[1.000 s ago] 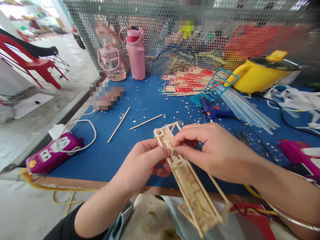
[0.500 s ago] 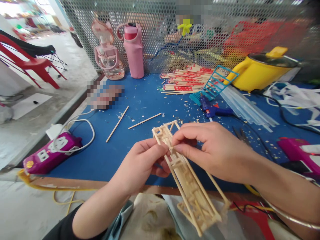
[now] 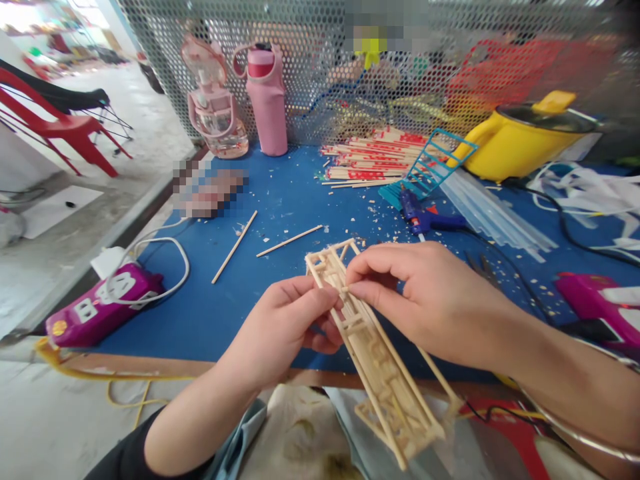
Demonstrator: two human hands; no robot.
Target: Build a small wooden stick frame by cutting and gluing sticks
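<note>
A long, narrow wooden stick frame (image 3: 383, 370) slants over the table's front edge, its near end above my lap. My left hand (image 3: 295, 317) is closed around its left side, with the thumb on the upper part. From the right, my right hand (image 3: 410, 293) pinches with thumb and forefinger at a small crosspiece inside the frame, close to my left thumb. The fingertips partly cover that piece, so its length is hidden. Two loose wooden sticks (image 3: 235, 247) lie on the blue tabletop beyond my left hand.
A blue glue gun (image 3: 433, 220) rests on a teal rack (image 3: 440, 163). Behind are bundled sticks (image 3: 370, 157), clear glue sticks (image 3: 495, 213) and a yellow pot (image 3: 530, 143). A purple power strip (image 3: 105, 303) sits left; pink bottles (image 3: 267, 100) stand by the mesh panel (image 3: 320, 87).
My right fingertips have shifted very slightly at the crosspiece. Both hands and the stick frame otherwise stay in nearly the same place.
</note>
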